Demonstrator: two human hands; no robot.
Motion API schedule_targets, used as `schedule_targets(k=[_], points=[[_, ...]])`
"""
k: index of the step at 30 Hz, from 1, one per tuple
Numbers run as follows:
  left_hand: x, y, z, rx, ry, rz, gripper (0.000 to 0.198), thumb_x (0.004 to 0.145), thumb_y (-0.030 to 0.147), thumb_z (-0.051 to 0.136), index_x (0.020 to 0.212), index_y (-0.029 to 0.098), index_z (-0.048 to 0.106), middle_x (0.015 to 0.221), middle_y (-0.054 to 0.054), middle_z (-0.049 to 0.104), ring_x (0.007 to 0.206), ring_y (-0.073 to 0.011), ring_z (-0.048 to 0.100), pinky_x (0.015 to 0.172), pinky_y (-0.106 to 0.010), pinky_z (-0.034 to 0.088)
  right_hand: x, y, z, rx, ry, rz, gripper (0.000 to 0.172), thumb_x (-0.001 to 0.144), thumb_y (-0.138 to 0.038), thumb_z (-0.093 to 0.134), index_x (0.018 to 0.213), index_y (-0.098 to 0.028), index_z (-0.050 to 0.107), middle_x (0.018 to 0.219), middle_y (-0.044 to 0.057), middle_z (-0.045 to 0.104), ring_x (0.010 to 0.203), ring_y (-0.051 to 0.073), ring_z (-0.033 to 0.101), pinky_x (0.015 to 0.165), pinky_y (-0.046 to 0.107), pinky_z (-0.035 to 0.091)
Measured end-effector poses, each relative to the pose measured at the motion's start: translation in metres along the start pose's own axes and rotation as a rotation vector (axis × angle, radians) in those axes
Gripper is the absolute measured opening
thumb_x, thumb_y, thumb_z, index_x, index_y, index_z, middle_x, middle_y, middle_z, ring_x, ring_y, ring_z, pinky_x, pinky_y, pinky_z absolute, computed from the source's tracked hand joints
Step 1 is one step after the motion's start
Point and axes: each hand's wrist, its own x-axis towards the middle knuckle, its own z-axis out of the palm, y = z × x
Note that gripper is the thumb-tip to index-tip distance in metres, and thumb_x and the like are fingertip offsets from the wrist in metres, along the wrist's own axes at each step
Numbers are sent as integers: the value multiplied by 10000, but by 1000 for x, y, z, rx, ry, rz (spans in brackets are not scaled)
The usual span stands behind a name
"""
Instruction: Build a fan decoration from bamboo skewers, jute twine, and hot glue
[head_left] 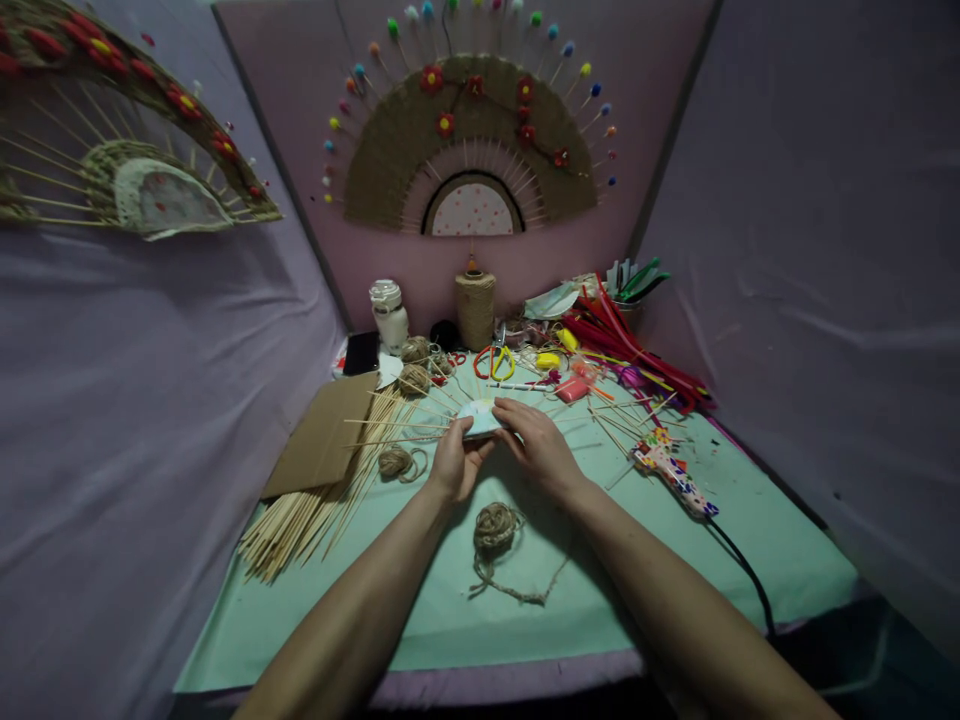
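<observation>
My left hand (454,462) and my right hand (535,443) meet at the middle of the green table (675,560), both closed around a pale half-round card piece (478,416) with thin wooden skewers fanning out of it. The left hand pinches its near left edge. The right hand's fingers lie over its right side. A loose ball of jute twine (495,527) with a trailing end lies just in front of my hands. A smaller twine coil (395,462) sits left of my left hand.
A pile of skewers (315,510) and a brown cardboard sheet (325,435) lie at the left. A decorated glue gun (667,468) with a black cord is at the right. Scissors (495,360), a twine spool (475,308), a white jar (389,312) and pipe cleaners (630,350) crowd the back. Woven fans hang on the walls.
</observation>
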Motion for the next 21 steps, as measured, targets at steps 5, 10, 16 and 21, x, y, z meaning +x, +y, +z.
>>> schedule_targets(k=[5,10,16,21], points=[[0,3,0,31,13,6,221,823,140,540,999,110,671,849,-73,743,740,-163,689,712,-284,589,1,6,-1,28,-4,-64,327,931,-224,554,1248,-239,636,1292,115,654,1211,243,612,996,444,522],[0,3,1,36,11,11,267,806,145,553,1048,117,664,861,-69,746,754,-166,695,755,-305,594,2,10,-5,58,-15,-101,343,950,-201,514,1272,-248,624,1296,101,654,1216,225,610,1002,421,525],[0,5,-1,67,25,9,203,811,161,549,967,111,669,841,-82,743,755,-176,696,733,-305,599,1,13,-7,84,-59,-90,358,958,-218,509,1298,-267,606,1330,88,631,1234,223,596,1016,427,517],[1,6,-1,105,30,20,143,817,148,544,876,116,670,826,-78,739,740,-168,690,716,-292,597,-1,17,-6,101,-86,-89,400,955,-183,478,1328,-282,579,1368,69,603,1257,208,577,1034,410,501]])
